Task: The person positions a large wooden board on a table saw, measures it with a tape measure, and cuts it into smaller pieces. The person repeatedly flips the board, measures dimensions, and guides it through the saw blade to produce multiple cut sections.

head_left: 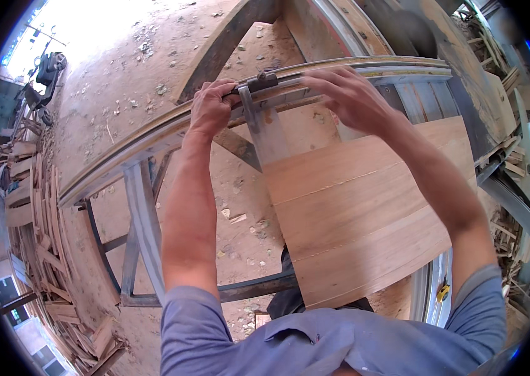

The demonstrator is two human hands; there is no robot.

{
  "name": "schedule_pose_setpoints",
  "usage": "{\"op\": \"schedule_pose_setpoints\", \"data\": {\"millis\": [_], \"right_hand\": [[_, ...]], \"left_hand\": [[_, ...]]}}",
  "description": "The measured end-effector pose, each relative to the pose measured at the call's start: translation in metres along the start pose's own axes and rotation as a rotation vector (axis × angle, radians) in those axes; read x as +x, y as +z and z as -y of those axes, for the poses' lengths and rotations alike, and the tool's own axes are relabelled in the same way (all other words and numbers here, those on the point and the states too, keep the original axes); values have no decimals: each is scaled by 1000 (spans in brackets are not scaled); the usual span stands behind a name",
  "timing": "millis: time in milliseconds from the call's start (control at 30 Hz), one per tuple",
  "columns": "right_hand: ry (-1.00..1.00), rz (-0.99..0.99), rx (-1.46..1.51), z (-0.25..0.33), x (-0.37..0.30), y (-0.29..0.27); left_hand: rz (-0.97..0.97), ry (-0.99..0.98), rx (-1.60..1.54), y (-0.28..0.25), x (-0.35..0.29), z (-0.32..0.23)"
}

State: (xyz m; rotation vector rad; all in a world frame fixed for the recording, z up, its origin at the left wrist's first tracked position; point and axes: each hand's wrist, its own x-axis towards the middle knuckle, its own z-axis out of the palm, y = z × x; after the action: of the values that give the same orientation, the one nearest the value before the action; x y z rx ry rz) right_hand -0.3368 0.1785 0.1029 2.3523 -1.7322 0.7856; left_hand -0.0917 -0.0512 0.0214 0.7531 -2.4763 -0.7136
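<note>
At the far edge of a long metal rail (133, 135), my left hand (210, 108) has its fingers curled round the end of a dark metal fitting (261, 82) with a small knob. A flat grey bar (255, 119) runs from the fitting toward me. My right hand (349, 97), slightly blurred, hangs over the rail to the right of the fitting. Its fingers stretch out and nothing shows in them. Beneath my right arm a light-brown wooden panel (365, 216) lies across the frame, with thin pale lines running across it.
Below the rail is a dark metal frame (259, 287). A yellow tape measure (443, 292) rests near my right elbow. Scrap wood (49, 257) is piled at the left, with a motorbike (46, 78) farther back. More offcuts lie along the right side. Leaves litter the dirt floor.
</note>
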Motion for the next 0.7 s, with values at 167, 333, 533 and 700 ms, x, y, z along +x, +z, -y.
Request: {"op": "schedule_pose_setpoints", "data": {"millis": [167,333,533,700], "right_hand": [[-334,128,-99,-31,90,46],[-303,426,-182,-33,122,52],[413,247,-93,15,117,79],[621,64,-19,15,113,87]], "left_hand": [[6,-54,22,-7,-2,-17],[-11,-50,66,-3,-5,-8],[-52,-44,36,0,-5,-9],[-19,-33,40,-2,-2,-15]]}}
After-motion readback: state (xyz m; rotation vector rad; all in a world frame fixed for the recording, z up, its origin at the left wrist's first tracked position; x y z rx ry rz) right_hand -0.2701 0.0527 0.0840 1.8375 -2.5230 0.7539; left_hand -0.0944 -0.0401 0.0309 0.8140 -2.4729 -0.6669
